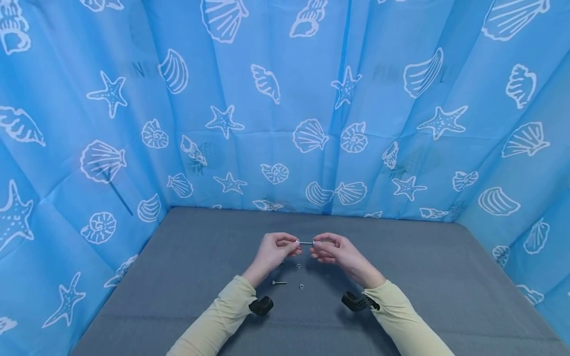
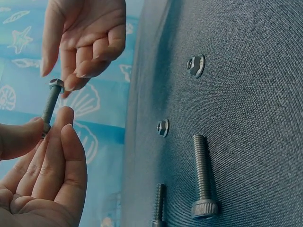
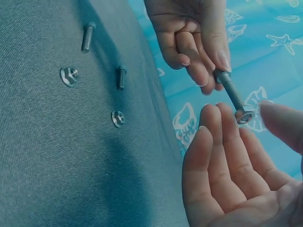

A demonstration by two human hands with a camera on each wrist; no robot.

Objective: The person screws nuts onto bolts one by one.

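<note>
My left hand (image 1: 277,249) pinches the head end of a metal bolt (image 2: 50,106) between thumb and fingers, holding it above the table. On the bolt's far end sits a hex nut (image 3: 245,115). My right hand (image 1: 340,252) is around that nut, palm toward it. In the right wrist view its thumb (image 3: 280,120) stands apart from the nut, while the fingertips lie close beside it; whether they touch, I cannot tell.
On the grey table (image 1: 213,296) below lie two flange nuts (image 2: 195,65) and two socket-head bolts (image 2: 201,177), one partly cut off in the left wrist view. A blue shell-patterned curtain (image 1: 276,148) hangs behind the table and at its sides.
</note>
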